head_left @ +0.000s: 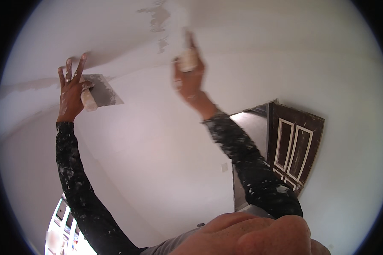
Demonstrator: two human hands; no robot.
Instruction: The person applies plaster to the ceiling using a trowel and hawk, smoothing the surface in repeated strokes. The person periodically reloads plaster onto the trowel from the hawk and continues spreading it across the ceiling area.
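Both arms reach up toward the white ceiling (127, 25), in dark, paint-spattered sleeves. My left hand (71, 97) grips a wide putty knife (104, 90) by its pale handle, between thumb and palm. Three of its fingers stretch up, at or close to the ceiling; contact is unclear. The knife's flat grey blade has whitish smears along its edge. My right hand (192, 83), blurred, is closed around a tool with a pale handle (188, 60); its working end is too smeared to make out. Grey patches (158, 19) mark the ceiling above that hand.
To the right, a dark brown door (295, 144) with white-lined panels stands open beside a rough-edged doorway (253, 131). A small switch plate (224, 167) is set in the white wall (153, 140). Bright light comes through a window-like opening (66, 225) at lower left.
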